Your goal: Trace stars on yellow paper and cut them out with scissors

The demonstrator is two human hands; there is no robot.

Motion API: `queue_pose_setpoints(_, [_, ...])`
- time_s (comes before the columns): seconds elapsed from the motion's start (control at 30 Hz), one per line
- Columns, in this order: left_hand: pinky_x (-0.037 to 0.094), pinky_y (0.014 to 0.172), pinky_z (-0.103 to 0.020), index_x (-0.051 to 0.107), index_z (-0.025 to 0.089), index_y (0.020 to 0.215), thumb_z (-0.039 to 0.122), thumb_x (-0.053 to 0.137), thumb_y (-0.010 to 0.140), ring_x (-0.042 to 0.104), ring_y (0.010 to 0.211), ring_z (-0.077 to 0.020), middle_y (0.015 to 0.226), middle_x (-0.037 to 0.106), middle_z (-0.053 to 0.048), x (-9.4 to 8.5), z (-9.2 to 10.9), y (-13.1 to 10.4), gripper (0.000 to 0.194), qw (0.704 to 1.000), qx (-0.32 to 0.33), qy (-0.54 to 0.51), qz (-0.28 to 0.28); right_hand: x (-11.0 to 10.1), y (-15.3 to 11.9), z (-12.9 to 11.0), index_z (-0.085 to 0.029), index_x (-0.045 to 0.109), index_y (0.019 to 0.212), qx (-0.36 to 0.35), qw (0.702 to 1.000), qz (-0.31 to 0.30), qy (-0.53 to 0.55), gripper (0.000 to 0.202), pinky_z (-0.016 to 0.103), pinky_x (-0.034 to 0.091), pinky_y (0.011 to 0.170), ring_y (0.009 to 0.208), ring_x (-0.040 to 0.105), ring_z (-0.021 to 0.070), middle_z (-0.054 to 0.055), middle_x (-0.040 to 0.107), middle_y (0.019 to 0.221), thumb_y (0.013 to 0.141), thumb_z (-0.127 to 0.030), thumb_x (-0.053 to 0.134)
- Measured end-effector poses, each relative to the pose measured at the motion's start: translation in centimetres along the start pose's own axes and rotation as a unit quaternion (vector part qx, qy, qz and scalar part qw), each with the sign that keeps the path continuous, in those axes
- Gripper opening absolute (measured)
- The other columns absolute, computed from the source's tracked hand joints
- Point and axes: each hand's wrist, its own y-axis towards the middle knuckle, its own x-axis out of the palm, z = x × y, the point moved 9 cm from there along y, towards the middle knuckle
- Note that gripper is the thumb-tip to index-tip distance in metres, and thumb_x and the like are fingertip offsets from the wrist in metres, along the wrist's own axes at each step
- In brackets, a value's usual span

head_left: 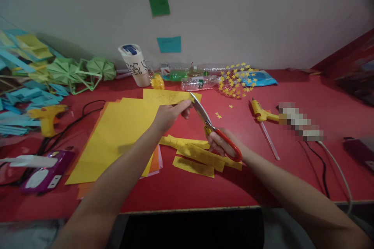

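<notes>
My left hand [171,116] is closed on a small piece of yellow paper, pinched between thumb and fingers. My right hand [219,142] grips red-handled scissors [201,111], whose tips point up and left at that piece, beside my left thumb. Behind my left hand lies a yellow paper strip [157,96] with pencilled stars. Beneath my left arm is a stack of yellow sheets [117,136] with orange and pink ones underneath. Several cut yellow strips [194,167] lie below the scissors. Tiny yellow paper stars [219,116] are on the red table to the right of the blades.
At the back stand a white tumbler [136,66], clear plastic bottles [198,83] and a star-covered clear piece [233,81]. A yellow glue gun [261,113] lies right, another glue gun [48,118] left. Cords trail from a purple power strip [48,171]. Folded paper shapes [67,70] crowd the left.
</notes>
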Motion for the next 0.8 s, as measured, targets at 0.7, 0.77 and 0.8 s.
queue_pose_setpoints(0.7, [0.053, 0.066, -0.029, 0.062, 0.019, 0.055, 0.046, 0.067, 0.072, 0.061, 0.059, -0.0148, 0.056, 0.063, -0.001, -0.02, -0.28, -0.04, 0.032, 1.000, -0.023, -0.017, -0.002, -0.28, -0.02, -0.12, -0.022, 0.049, 0.066, 0.013, 0.999, 0.021, -0.021, 0.047, 0.026, 0.050, 0.045, 0.033, 0.042, 0.0078, -0.009, 0.043, 0.039, 0.085, -0.064, 0.056])
queue_pose_setpoints(0.77, [0.053, 0.063, -0.028, 0.063, 0.018, 0.055, 0.045, 0.068, 0.071, 0.060, 0.056, -0.0141, 0.054, 0.062, -0.001, -0.10, -0.07, 0.02, 0.032, 1.000, -0.011, -0.023, 0.000, -0.39, -0.03, 0.05, -0.022, 0.049, 0.067, 0.015, 0.999, 0.026, -0.022, 0.047, 0.025, 0.049, 0.044, 0.033, 0.041, 0.0073, -0.008, 0.044, 0.041, 0.084, -0.064, 0.056])
queue_pose_setpoints(0.8, [0.053, 0.062, -0.028, 0.063, 0.018, 0.055, 0.044, 0.068, 0.072, 0.059, 0.055, -0.0139, 0.053, 0.062, -0.001, -0.15, 0.02, 0.07, 0.031, 1.000, -0.004, -0.023, 0.001, -0.44, -0.04, 0.11, -0.021, 0.050, 0.067, 0.016, 0.999, 0.028, -0.021, 0.047, 0.025, 0.049, 0.044, 0.033, 0.041, 0.0072, -0.008, 0.044, 0.041, 0.084, -0.064, 0.056])
